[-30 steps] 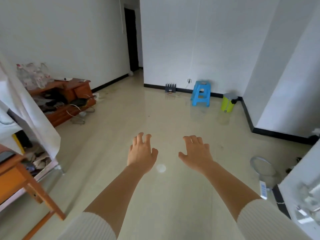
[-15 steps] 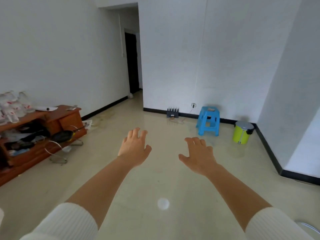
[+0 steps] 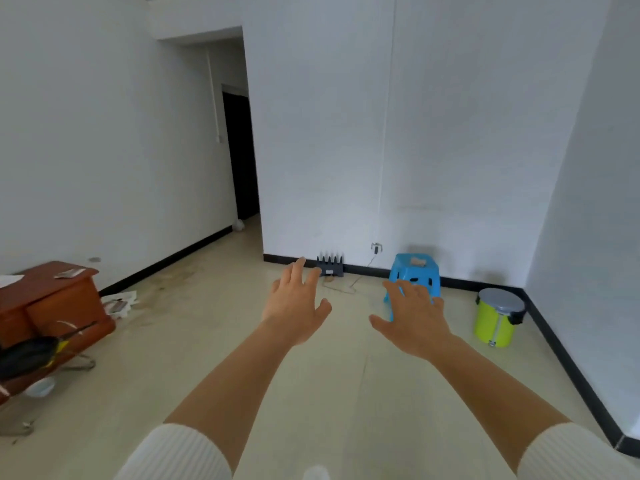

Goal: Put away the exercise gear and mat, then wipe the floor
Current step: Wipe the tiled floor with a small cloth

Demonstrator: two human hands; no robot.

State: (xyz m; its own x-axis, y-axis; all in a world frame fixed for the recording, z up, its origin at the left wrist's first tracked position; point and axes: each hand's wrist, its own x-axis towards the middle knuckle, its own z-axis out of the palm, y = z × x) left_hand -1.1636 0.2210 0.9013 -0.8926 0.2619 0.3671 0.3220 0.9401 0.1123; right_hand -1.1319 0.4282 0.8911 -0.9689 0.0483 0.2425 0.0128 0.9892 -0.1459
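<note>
Left hand (image 3: 296,308) and right hand (image 3: 414,318) hover spread and empty above the floor (image 3: 311,393), nearer than the blue stool (image 3: 415,271).

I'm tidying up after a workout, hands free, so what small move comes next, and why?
Probably turn to look elsewhere: the left hand and right hand are open and empty, and the pale tiled floor shows no mat or gear around the blue plastic stool or lime-green lidded bin.
</note>
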